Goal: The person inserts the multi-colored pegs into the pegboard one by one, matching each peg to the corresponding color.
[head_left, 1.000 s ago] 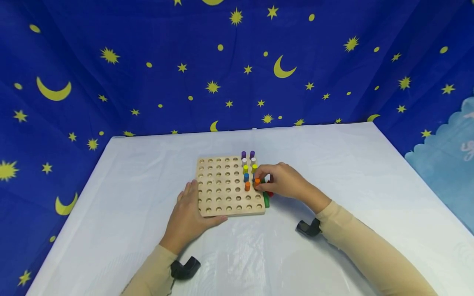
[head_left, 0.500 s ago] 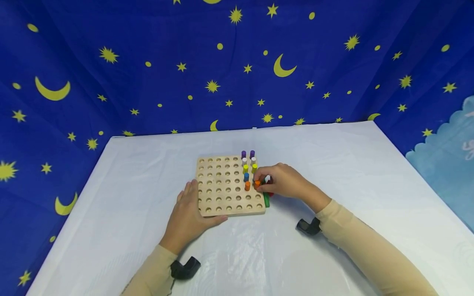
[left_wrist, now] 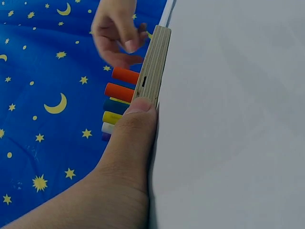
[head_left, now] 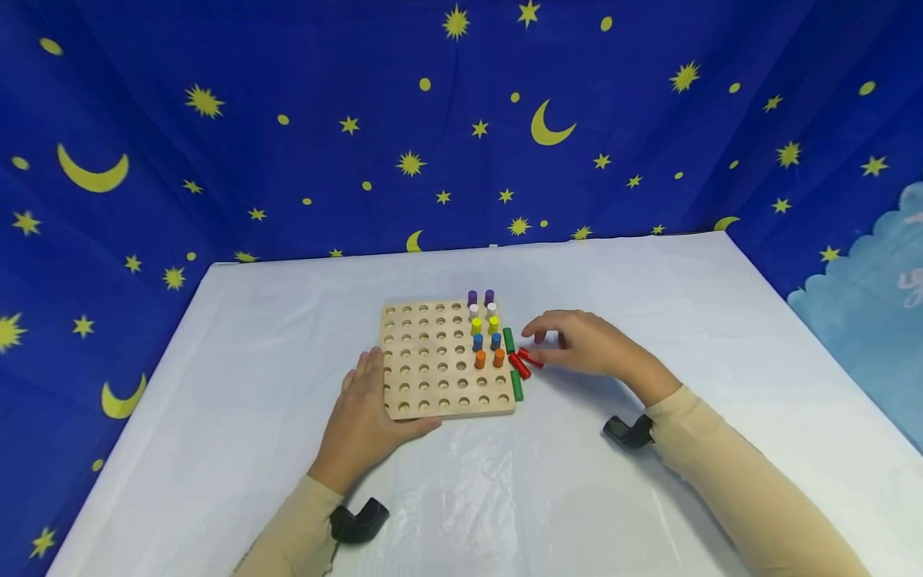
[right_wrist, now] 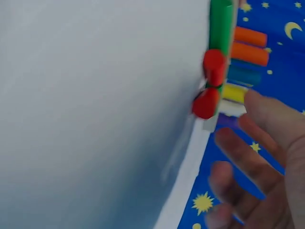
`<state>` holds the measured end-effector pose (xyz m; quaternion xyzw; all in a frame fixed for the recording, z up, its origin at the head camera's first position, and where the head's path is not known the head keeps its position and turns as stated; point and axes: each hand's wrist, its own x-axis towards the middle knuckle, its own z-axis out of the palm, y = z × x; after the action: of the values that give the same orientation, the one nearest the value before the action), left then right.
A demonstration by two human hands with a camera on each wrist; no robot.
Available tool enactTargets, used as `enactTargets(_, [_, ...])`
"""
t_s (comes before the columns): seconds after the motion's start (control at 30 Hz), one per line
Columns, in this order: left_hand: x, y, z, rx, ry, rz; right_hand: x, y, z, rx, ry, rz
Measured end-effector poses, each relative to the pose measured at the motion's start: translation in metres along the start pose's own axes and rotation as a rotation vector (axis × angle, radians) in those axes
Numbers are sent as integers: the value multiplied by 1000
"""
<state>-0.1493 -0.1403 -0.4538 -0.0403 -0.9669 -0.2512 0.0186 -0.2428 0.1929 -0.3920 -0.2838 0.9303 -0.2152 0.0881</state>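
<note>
Spread along two edges of the pegboard [head_left: 433, 361], the left hand [head_left: 356, 429] is apparently steadying it on the worktop [head_left: 634, 288]; the right hand [head_left: 594, 344], fingers parted and empty, is hovering by red pegs [head_left: 519, 366] lying alongside, seemingly for easy reach.

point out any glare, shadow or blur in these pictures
Head view: mostly clear, with pale glare on the near part of the table and a soft shadow below the right hand; left wrist view: dimmer, the board edge fairly crisp; right wrist view: red pegs and that hand look soft, with a bluish shade across the table.
</note>
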Motion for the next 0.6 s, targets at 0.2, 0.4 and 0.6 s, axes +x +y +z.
enactTargets(0.2, [-1,-1,1,-9,0,-10,3,7,7,-37,-112,-24])
enactTargets(0.4, [-3,-2,4,-8,7,-11,4,2,7,-119,-171,-98])
enactTargets(0.6, [-2,-1,3,-9,30,5,5,-2,0,-209,-186,-154])
